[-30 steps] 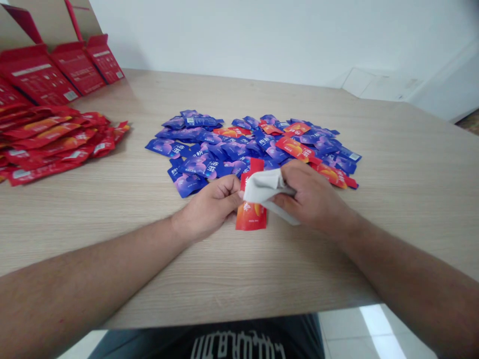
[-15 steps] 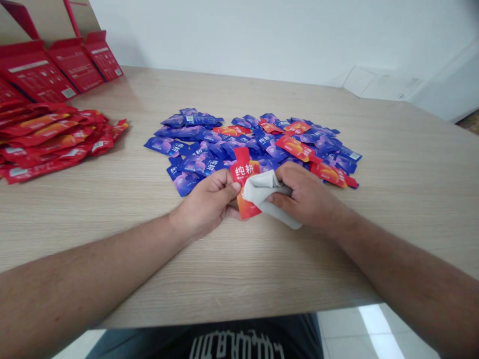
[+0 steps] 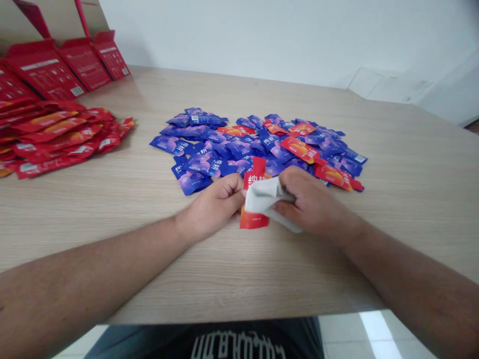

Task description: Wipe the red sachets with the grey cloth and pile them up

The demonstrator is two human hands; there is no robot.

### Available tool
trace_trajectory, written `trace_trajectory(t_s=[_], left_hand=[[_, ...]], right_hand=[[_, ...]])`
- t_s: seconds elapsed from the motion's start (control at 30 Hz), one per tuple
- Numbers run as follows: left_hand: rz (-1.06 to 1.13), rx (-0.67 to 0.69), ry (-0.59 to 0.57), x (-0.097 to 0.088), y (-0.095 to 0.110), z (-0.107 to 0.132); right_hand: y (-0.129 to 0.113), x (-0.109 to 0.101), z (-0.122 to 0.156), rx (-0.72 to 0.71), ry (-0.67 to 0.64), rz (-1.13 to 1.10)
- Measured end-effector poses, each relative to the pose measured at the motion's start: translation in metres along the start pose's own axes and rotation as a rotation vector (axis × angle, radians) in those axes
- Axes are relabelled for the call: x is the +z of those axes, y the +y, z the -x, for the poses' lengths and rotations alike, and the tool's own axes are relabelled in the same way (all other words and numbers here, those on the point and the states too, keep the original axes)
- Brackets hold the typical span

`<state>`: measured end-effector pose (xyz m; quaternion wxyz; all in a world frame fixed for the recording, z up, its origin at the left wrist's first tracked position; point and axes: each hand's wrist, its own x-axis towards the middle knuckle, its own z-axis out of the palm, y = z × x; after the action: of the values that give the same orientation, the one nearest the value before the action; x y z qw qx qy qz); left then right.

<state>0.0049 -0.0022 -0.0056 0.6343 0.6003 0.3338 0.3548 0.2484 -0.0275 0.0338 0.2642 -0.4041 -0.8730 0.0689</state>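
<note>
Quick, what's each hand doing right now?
Left hand: closed, holding a red-orange sachet.
Right hand: closed on a white cloth.

A glossy red-and-orange sachet (image 3: 254,220) sits just above the tabletop, its long axis nearly upright, with white Chinese characters on its red upper end. The left hand (image 3: 211,208) pinches its left edge. A crumpled off-white cloth (image 3: 264,195) wraps across the sachet's middle, hiding that part, and is gripped there by the right hand (image 3: 313,203), with a folded flap trailing out beneath that hand.
</note>
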Motion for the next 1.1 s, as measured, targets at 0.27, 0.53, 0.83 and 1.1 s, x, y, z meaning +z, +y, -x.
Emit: trace_trajectory(t_s=[0.27,0.53,0.83,1.1], left_hand=[[0.088,-0.026,0.004,0.000,-0.003,-0.003],[0.001,0.029,0.012,-0.002,-0.006,-0.003],[-0.119,0.035,-0.015,0.001,0.002,0.001],[0.053,-0.011,-0.021,-0.001,-0.008,-0.006]], right_hand=[[-0.002,0.002,0.003,-0.001,0.011,0.028],[-0.004,0.002,0.003,-0.091,-0.212,-0.055],[0.004,-0.004,-0.001,0.077,0.102,0.019],[-0.001,0.000,0.002,-0.041,-0.053,0.028]])
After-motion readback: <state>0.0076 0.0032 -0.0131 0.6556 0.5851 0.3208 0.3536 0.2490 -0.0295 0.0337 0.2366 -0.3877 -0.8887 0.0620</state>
